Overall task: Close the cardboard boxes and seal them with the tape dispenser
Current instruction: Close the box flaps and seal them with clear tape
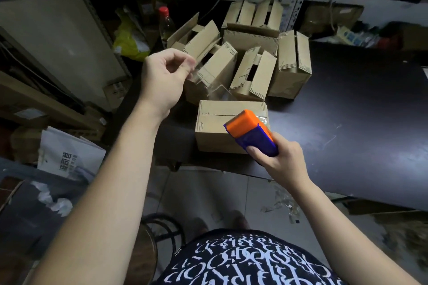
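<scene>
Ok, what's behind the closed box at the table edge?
Behind the closed box stands a cluster of open boxes with their flaps up. Their insides look dark, so any contents are hidden. A red-capped bottle stands further back.

The person's left hand (162, 76) is raised, its wrist bent, thumb and fingertips pinched together. The right hand (280, 159) sits lower and nearer the body, fingers wrapped in a firm grip, thumb pressed forward. Both bare forearms reach forward.
</scene>
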